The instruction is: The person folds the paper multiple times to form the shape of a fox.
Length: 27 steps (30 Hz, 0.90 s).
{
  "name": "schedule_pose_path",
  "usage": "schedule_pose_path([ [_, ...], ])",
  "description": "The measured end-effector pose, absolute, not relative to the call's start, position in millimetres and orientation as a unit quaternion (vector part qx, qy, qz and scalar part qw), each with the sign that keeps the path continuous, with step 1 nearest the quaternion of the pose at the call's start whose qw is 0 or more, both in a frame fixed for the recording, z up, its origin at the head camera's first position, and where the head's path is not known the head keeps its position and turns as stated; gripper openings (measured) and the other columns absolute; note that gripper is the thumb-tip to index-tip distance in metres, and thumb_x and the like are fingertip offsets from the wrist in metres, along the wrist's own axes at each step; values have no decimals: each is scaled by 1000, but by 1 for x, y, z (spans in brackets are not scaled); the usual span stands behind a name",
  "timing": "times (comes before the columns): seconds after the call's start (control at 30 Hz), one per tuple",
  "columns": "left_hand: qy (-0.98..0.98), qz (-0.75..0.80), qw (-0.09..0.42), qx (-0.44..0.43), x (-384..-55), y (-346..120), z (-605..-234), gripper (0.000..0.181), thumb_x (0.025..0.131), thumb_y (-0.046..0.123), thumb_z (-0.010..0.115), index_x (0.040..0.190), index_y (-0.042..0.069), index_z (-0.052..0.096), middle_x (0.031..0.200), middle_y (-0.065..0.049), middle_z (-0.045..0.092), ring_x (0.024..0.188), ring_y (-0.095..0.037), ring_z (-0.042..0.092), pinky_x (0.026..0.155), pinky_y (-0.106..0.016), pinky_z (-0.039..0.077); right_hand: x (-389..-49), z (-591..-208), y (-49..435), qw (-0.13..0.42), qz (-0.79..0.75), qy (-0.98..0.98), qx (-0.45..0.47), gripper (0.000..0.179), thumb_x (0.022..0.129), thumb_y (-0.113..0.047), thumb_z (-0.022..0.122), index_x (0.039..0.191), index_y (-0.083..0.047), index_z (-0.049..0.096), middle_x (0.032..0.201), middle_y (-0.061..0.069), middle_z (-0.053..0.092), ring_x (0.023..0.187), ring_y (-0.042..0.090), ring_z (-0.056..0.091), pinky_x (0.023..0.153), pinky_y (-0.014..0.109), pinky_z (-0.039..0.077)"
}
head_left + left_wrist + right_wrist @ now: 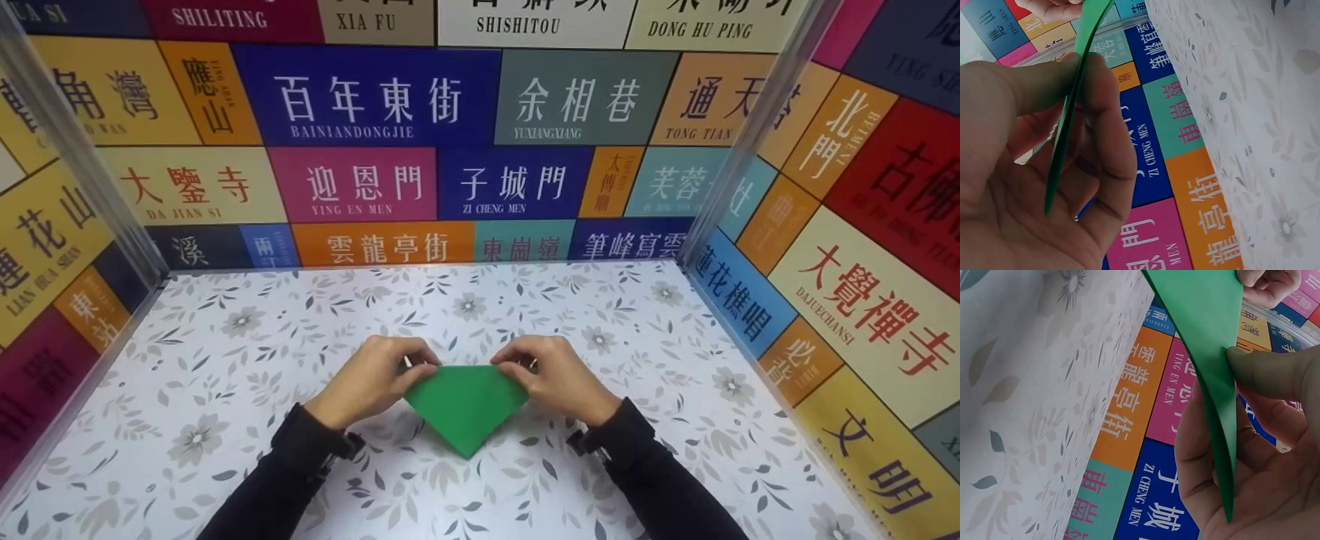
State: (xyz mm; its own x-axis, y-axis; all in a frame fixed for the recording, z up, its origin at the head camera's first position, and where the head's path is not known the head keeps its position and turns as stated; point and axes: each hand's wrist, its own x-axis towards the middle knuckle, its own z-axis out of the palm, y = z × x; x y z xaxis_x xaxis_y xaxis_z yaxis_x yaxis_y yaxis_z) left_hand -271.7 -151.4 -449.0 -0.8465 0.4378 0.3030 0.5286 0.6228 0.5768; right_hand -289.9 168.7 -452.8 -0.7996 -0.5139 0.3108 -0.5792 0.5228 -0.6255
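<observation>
A folded sheet of green paper (466, 409) is held over the middle of the flower-patterned tabletop (315, 311), with its straight edge at the far side and its point directed near. Its left part is pinched between the thumb and fingers of the left hand (379, 373); its right part is pinched likewise by the right hand (559, 375). The tabletop is bordered by walls (360, 97) of coloured, lettered panels.

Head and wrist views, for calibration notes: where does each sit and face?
Head: on head, facing forward-down at green paper; left hand, right hand, dark sleeves show.
Left wrist: worn there, facing left hand's grip; right hand partly shows.
Right wrist: worn there, facing right hand's grip; left hand partly shows.
Wrist views share green paper and tabletop.
</observation>
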Motion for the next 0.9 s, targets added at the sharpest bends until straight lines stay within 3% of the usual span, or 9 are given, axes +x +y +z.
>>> schedule_pose_path([
  [0.2, -899, -365, 22, -240, -277, -155, -460, 6, 108, 18, 83, 110, 17, 88, 100, -1, 86, 83, -14, 73, 78, -25, 59, -295, -461, 173, 39, 358, -882, 303, 12, 106, -8, 82, 116, -10, 88, 115, 6, 89, 99, 18, 82, 93, 35, 70],
  [0.43, -908, -368, -14, -198, -285, -157, -471, 5, 108, 18, 82, 111, 17, 87, 99, -1, 84, 85, -17, 74, 77, -28, 62, -304, -471, 178, 39, 350, -890, 288, 12, 104, -5, 82, 114, -9, 88, 114, 8, 89, 98, 20, 81, 95, 52, 71],
  [0.53, -911, -368, -19, -186, -287, -158, -475, 6, 107, 16, 82, 112, 16, 86, 101, -2, 85, 86, -15, 73, 79, -30, 63, -308, -476, 179, 50, 342, -893, 289, 12, 103, -3, 83, 113, -8, 88, 113, 9, 89, 98, 23, 82, 94, 53, 71],
  [0.7, -919, -351, -10, -178, -289, -161, -483, 11, 105, 11, 83, 115, 15, 87, 104, 0, 86, 91, -14, 74, 90, -40, 65, -313, -485, 180, 60, 315, -904, 282, 14, 102, 1, 82, 109, -8, 89, 111, 8, 89, 100, 25, 82, 93, 47, 69],
  [0.9, -933, -322, 9, -163, -291, -161, -490, 12, 102, 11, 87, 113, 15, 87, 107, -1, 88, 108, -28, 82, 106, -54, 65, -315, -493, 182, 64, 301, -914, 265, 13, 103, 1, 82, 106, -8, 90, 107, 9, 85, 100, 27, 79, 90, 41, 65],
])
